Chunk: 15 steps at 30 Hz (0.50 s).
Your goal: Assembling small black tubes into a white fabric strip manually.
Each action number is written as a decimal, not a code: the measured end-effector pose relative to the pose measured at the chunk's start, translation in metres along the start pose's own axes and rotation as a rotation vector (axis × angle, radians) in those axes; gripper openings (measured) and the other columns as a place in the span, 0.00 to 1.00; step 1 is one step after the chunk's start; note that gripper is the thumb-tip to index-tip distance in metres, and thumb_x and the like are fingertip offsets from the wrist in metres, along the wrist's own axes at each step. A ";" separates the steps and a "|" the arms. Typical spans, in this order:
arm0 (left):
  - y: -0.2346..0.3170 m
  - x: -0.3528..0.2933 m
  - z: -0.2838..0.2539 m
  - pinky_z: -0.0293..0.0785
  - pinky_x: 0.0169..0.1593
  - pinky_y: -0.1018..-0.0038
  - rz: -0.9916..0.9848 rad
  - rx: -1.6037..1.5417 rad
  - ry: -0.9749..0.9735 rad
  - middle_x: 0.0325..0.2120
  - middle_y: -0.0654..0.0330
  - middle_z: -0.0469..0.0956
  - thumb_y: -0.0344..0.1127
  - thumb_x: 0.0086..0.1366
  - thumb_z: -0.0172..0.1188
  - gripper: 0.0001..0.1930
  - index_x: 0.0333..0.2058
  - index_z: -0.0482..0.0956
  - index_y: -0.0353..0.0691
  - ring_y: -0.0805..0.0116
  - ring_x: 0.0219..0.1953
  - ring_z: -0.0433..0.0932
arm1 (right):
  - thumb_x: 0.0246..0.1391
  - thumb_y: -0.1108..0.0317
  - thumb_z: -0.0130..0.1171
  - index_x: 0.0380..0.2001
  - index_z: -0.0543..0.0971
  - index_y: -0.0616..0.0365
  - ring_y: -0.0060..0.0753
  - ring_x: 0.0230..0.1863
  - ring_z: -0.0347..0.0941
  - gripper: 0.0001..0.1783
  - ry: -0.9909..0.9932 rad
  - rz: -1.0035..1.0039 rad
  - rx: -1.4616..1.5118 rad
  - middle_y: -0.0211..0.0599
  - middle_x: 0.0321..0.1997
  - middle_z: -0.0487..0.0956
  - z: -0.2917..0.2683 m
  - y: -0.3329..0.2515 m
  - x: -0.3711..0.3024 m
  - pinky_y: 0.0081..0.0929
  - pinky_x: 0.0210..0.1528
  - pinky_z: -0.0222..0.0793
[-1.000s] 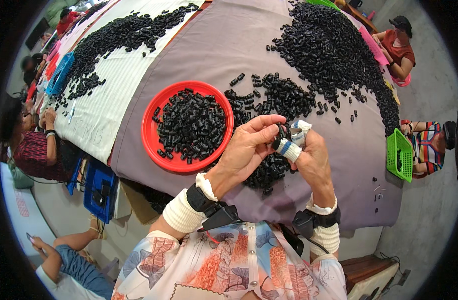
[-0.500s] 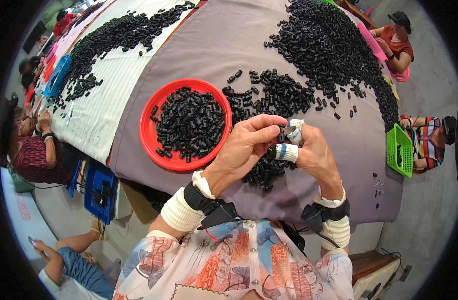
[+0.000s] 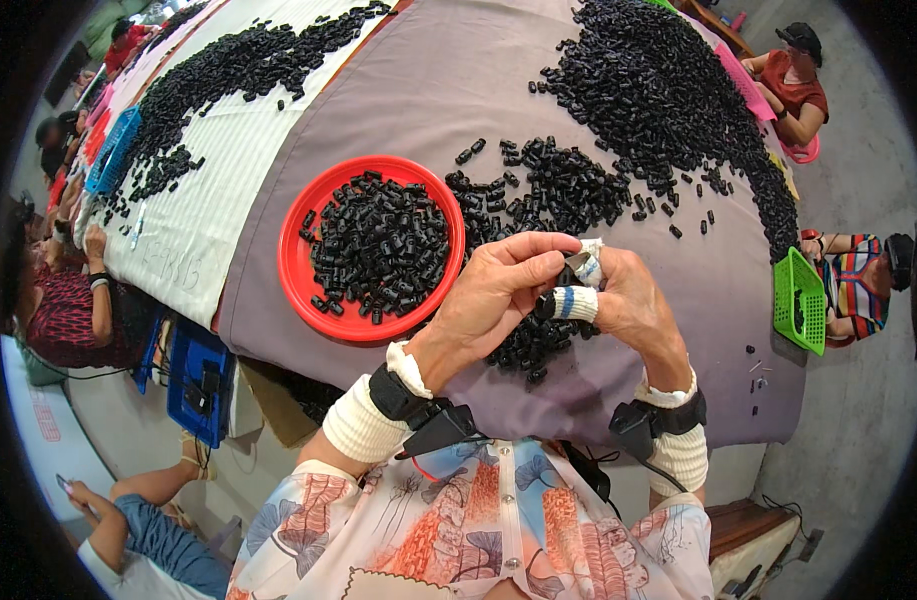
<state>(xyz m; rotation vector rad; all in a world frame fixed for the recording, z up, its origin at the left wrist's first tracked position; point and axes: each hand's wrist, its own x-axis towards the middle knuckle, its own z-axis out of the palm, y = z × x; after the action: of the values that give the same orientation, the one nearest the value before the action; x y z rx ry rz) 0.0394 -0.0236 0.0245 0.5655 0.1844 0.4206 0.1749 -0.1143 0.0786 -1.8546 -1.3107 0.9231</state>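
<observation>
My left hand (image 3: 488, 295) is closed, thumb and forefinger pinched together at a small black plastic part (image 3: 566, 277), which is mostly hidden by the fingers. Against it, my right hand (image 3: 633, 305) is closed around a small, grey, blade-like metal piece (image 3: 579, 261). White wraps with blue stripes cover the right thumb (image 3: 574, 303) and forefinger. Beneath both hands lies a pile of black cylindrical parts (image 3: 528, 350). Left of my left hand, a round red tray (image 3: 290, 262) holds many of the same parts.
A larger heap of black parts (image 3: 648, 90) spreads over the grey tablecloth (image 3: 378, 115) at the far right. A green basket (image 3: 800, 300) stands at the right edge. Other people sit around the tables. Another heap (image 3: 228, 70) lies on the white cloth (image 3: 233, 160) to the left.
My hands have drawn slightly closer together, and the black part between them shows less than before. My right wrist has shifted a little to the right. The red tray stays in place.
</observation>
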 end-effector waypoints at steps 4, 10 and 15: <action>-0.001 0.000 0.000 0.72 0.39 0.79 -0.001 -0.009 0.017 0.32 0.63 0.76 0.31 0.61 0.55 0.12 0.42 0.74 0.33 0.79 0.32 0.73 | 0.39 0.55 0.66 0.21 0.74 0.63 0.18 0.19 0.62 0.20 -0.022 -0.001 0.009 0.27 0.15 0.69 0.001 0.006 0.002 0.24 0.22 0.60; -0.003 -0.001 -0.002 0.72 0.42 0.77 -0.005 -0.028 0.022 0.33 0.61 0.76 0.30 0.61 0.54 0.12 0.42 0.74 0.32 0.76 0.35 0.74 | 0.41 0.55 0.65 0.22 0.74 0.63 0.18 0.20 0.61 0.20 -0.014 -0.037 -0.001 0.27 0.15 0.68 0.004 0.009 0.003 0.22 0.22 0.59; -0.007 0.001 -0.004 0.72 0.43 0.76 -0.011 -0.021 0.048 0.35 0.59 0.76 0.30 0.61 0.55 0.11 0.41 0.75 0.32 0.73 0.36 0.75 | 0.42 0.55 0.65 0.23 0.74 0.63 0.18 0.19 0.61 0.20 -0.025 -0.043 0.009 0.27 0.15 0.68 0.004 0.005 0.002 0.22 0.22 0.59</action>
<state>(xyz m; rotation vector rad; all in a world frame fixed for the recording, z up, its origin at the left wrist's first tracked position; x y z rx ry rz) 0.0414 -0.0260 0.0171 0.5345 0.2283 0.4255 0.1747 -0.1128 0.0725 -1.8068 -1.3543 0.9313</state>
